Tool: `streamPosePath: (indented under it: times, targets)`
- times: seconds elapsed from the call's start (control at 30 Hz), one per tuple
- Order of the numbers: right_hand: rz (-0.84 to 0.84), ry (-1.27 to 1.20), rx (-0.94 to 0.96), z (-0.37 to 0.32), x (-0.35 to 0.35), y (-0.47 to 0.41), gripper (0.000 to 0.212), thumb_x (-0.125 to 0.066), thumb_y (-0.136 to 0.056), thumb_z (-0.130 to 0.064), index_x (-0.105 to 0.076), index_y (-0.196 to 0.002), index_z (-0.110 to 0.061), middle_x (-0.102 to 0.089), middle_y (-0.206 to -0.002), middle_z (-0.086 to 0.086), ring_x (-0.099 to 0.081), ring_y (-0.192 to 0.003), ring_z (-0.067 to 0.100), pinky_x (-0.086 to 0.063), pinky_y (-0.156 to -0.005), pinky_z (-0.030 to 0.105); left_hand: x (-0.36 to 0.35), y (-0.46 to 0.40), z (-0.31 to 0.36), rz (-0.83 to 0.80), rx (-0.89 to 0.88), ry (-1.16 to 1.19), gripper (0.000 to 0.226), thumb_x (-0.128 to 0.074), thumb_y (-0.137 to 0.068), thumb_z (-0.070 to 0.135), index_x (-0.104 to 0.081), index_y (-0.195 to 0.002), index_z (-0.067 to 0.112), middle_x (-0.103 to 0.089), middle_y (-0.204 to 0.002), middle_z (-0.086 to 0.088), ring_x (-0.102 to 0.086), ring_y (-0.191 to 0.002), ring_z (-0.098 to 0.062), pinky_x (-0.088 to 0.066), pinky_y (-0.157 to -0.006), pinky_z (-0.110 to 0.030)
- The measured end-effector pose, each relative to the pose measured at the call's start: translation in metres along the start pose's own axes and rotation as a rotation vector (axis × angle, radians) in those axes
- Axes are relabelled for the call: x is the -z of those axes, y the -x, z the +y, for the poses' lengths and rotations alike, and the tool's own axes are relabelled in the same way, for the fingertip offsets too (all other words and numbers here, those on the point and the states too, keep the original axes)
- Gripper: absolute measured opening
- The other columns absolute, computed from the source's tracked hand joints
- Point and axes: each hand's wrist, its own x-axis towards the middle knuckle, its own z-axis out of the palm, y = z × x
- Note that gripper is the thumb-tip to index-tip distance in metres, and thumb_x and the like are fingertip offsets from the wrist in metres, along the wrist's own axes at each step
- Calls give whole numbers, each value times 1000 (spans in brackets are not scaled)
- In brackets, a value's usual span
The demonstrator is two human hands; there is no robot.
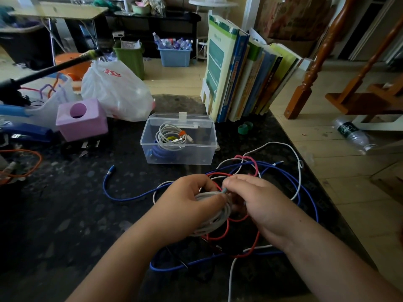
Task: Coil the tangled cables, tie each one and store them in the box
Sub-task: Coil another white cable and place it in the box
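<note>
My left hand [185,205] grips a coiled white cable [214,223] above the dark table. My right hand [257,201] pinches a small light-blue tie [224,190] at the top of that coil. Under and around both hands lies a tangle: a blue cable [122,198], a red cable [226,229], a pink cable [250,160] and a loose white cable [298,168]. Behind the tangle stands an open clear plastic box [209,153]. It holds a tied white coil [169,136] and a blue coil [163,154].
A pink tissue box [81,118] and a white plastic bag [115,92] sit at the back left. A row of books [246,73] stands at the back right, green tape rolls [245,128] in front. An orange cable [26,168] lies at the left. The table edge runs along the right.
</note>
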Motion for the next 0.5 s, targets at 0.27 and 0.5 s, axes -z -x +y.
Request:
streamPosePath:
  times: [0.27,0.5]
  targets:
    - [104,151,82,12,-7,-6,35,-51,-102,-31,-65,-70,-27,-61,-62,-8,-56,-63,8,-46,-67,32,-6,-2,2,-68,31,168,15,-68,-79,32,-62,-74,19,-60,-55,7,-49,-46,-6,-38,-45,-18]
    - [93,27,32,13,-12,-4,30,-48,-104,-23,-66,-86,-6,-64,-73,8,-59,-72,21,-48,-70,37,-8,-2,1,-127,18,209,18,-70,-76,24,-57,-84,15,-62,-60,6,-48,-51,-10,-39,-46,-22]
